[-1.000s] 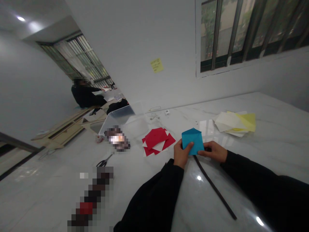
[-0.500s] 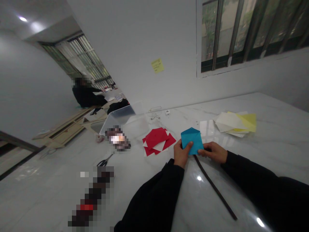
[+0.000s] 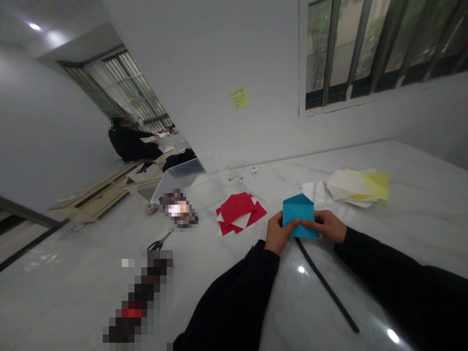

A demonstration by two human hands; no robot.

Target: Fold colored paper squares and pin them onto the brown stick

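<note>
Your left hand (image 3: 277,234) and right hand (image 3: 332,227), nearly closed, pinch the blue envelope (image 3: 298,212), apparently for steadiness, flap (image 3: 299,199) toward the tabletop's (image 3: 204,258) far edge.

The envelope (image 3: 298,207) is blue; the tabletop (image 3: 204,258) white, grey-veined.

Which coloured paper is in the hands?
The blue paper, in left hand and right hand; the red papers and yellow paper lie on the table.
</note>
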